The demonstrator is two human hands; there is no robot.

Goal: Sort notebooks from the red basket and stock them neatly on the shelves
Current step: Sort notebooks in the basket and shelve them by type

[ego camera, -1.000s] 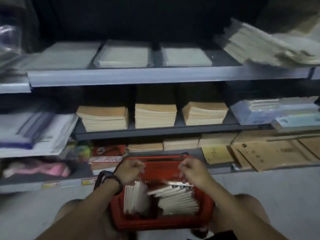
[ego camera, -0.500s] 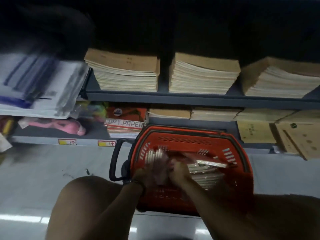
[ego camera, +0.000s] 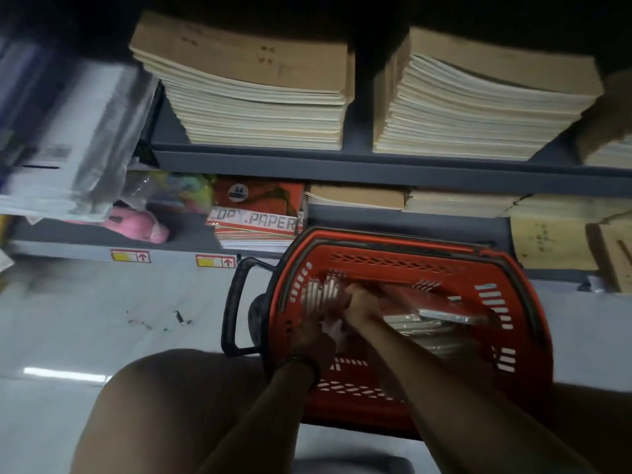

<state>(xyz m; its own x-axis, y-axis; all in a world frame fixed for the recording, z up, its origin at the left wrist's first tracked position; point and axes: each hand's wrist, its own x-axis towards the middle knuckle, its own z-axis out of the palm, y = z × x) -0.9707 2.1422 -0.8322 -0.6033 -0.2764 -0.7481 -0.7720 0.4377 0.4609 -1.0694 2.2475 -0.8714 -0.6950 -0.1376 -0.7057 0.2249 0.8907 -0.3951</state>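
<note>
The pale, glossy floor (ego camera: 85, 319) carries the red basket (ego camera: 359, 249), in which the left hand (ego camera: 316, 323) and right hand (ego camera: 362, 302) sit. A few dark scraps (ego camera: 179, 316) lie on the floor well to the left of the left hand.

Beyond the hands runs the lower shelf (ego camera: 191, 234). It holds a copy paper ream (ego camera: 254, 220) and a pink soft item (ego camera: 140, 224) out past the left hand, thin brown notebooks (ego camera: 355, 196) straight ahead, and yellowish envelopes (ego camera: 550, 241) past the right hand.

Above and farther off, the upper shelf (ego camera: 342, 165) bears a left stack (ego camera: 253, 97) and a right stack (ego camera: 478, 107) of brown-covered notebooks.
</note>
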